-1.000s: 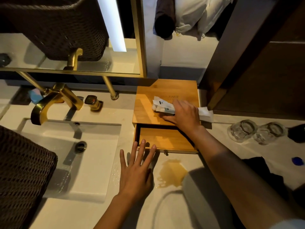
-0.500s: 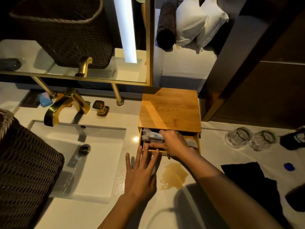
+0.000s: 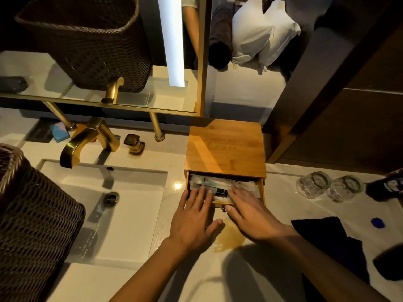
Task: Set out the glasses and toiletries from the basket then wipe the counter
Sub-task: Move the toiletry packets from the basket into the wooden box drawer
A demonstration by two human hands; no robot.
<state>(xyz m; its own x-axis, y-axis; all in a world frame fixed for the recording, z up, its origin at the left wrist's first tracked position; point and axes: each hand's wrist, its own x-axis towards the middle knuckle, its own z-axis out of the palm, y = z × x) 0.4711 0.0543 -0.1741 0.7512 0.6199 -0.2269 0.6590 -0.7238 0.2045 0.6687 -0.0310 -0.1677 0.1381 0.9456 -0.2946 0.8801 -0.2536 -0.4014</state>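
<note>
A bamboo box [image 3: 225,147] stands on the white counter [image 3: 196,280], its drawer [image 3: 260,190] pulled partly out. White toiletry packets [image 3: 220,182] lie inside the drawer. My left hand [image 3: 194,219] lies flat with its fingertips over the drawer's front left. My right hand [image 3: 248,208] rests flat on the packets and the drawer's front edge. Neither hand grips anything. Two upturned glasses [image 3: 329,187] stand to the right of the box. The dark woven basket [image 3: 32,225] sits at the left, over the sink's edge.
A yellowish puddle [image 3: 229,237] lies on the counter just in front of the drawer. A black cloth [image 3: 331,243] and a blue cap [image 3: 377,222] are at the right. The sink [image 3: 122,214] with a gold faucet [image 3: 87,140] is left of the box, below a mirror.
My right hand carried the packets from the box top down into the drawer and now lies flat on them. My left hand slid forward onto the drawer front. The drawer sits further in.
</note>
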